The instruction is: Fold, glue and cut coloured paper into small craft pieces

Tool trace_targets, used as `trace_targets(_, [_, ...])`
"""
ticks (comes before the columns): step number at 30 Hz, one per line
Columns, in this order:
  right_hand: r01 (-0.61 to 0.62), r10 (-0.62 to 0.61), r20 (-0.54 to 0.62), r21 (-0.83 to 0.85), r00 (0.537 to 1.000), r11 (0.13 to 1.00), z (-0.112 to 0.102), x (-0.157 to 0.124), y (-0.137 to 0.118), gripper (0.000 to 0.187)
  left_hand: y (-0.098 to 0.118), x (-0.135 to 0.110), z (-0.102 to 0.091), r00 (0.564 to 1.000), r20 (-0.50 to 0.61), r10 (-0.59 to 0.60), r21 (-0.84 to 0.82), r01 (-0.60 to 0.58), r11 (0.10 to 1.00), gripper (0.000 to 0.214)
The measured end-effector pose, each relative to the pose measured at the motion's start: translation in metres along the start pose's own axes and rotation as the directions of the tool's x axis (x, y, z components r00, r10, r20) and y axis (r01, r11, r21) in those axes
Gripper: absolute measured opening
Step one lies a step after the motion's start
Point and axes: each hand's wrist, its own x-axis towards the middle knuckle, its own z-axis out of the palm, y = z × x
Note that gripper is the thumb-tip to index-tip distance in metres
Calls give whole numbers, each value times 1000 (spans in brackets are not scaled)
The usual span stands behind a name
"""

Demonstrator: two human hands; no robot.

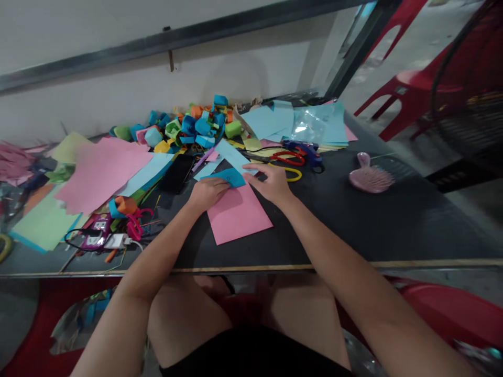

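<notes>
A small blue paper piece (230, 177) lies on top of a pink paper sheet (238, 215) on the dark table (353, 225). My left hand (207, 192) presses on the blue piece's left edge, fingers curled and pinched together. My right hand (268, 183) rests at its right edge, index finger stretched along the paper's top and the other fingers bent onto it. Both hands touch the blue paper from opposite sides.
A heap of folded paper cubes (196, 128) sits at the back. Large pink sheets (100, 173) and light-blue sheets (275, 120) lie around. Red scissors (288, 157), a black phone (176, 173), a pink hairbrush (369, 178) and a power strip (96, 233) are nearby. Red chairs (408, 89) stand right.
</notes>
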Motion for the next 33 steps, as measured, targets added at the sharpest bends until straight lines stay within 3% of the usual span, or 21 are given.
trace_targets(2, [-134,138,-67,65,988,989,3,3,4,33,-2,-1,-5,998,-21,58,-23,-59,998,31])
trace_targets(3, [-198,205,-41,133,978,971,5,4,7,35,-2,-2,-8,997,-22,79,-31,-80,996,32])
trace_targets(5, [-302,287,93,290,953,908,9,6,13,42,1,-4,-14,996,-5,86,-44,-86,995,33])
trace_targets(8, [-354,279,239,378,930,856,15,5,16,53,5,-6,-22,998,10,59,-42,-59,997,33])
trace_targets(13, [-243,195,240,188,951,952,21,-1,13,53,10,-4,-24,997,-39,71,32,-69,997,34])
trace_targets(16, [-105,104,101,7,989,994,18,-2,7,43,10,-2,-22,997,-50,58,55,-56,997,38])
trace_targets(19, [23,-26,-33,-82,999,996,10,-3,-2,32,11,-2,-18,995,-83,56,70,-51,996,36])
trace_targets(21, [113,-116,-26,-82,993,990,8,-4,-7,34,11,-2,-15,991,-123,47,57,-40,998,33])
trace_targets(25, [272,-258,100,-157,961,949,16,-10,-7,29,12,-3,-10,973,-230,1,14,2,1000,28])
trace_targets(28, [251,-239,82,-183,967,951,25,-12,-5,23,13,-5,-10,944,-331,-17,15,23,1000,27])
trace_targets(31, [169,-177,-51,-133,983,977,27,-12,-7,21,12,-5,-13,916,-392,-83,-7,87,996,27])
trace_targets(33, [68,-82,-161,-92,983,993,23,-11,-8,21,8,-4,-16,896,-396,-202,-38,203,978,31])
